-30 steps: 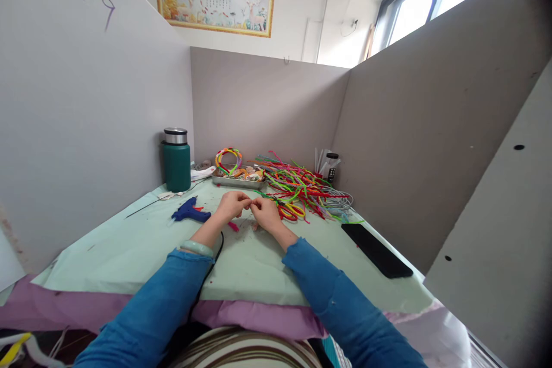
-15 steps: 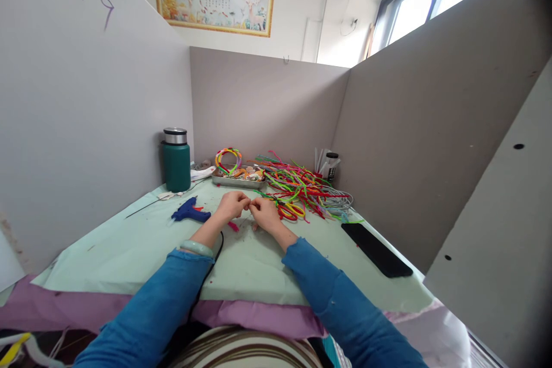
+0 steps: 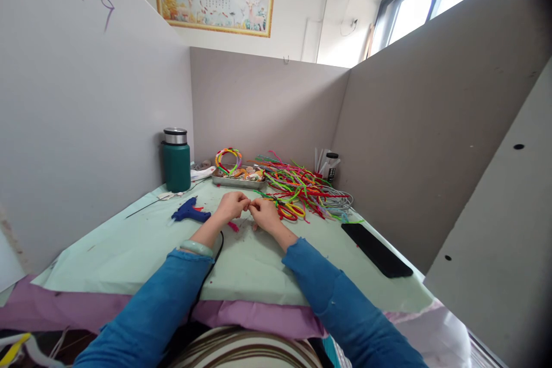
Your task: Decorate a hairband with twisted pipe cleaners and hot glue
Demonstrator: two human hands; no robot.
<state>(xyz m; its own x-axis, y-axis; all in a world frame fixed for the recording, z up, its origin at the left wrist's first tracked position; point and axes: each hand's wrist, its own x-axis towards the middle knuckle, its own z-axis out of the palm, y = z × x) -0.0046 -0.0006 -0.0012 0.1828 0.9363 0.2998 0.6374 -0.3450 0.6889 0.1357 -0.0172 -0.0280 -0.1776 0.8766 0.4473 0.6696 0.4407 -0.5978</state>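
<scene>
Pinching with fingers of left hand (image 3: 233,205) and right hand (image 3: 264,214), cannot tell what, with rings (image 3: 218,161) maybe done but fuzzy sticks (image 3: 302,183) still loose.

The left hand (image 3: 233,205) and right hand (image 3: 264,214) meet at the fingertips over the counter (image 3: 263,282); anything between them is too small to tell. A glue gun (image 3: 190,211) lies left; farther back sit a bottle (image 3: 177,165), a tray (image 3: 239,183) and pipe cleaners (image 3: 297,181).

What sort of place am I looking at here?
Probably a small craft workstation: grey partition panels stand around a covered table, which holds a blue glue gun and a tangle of colourful strands.
</scene>
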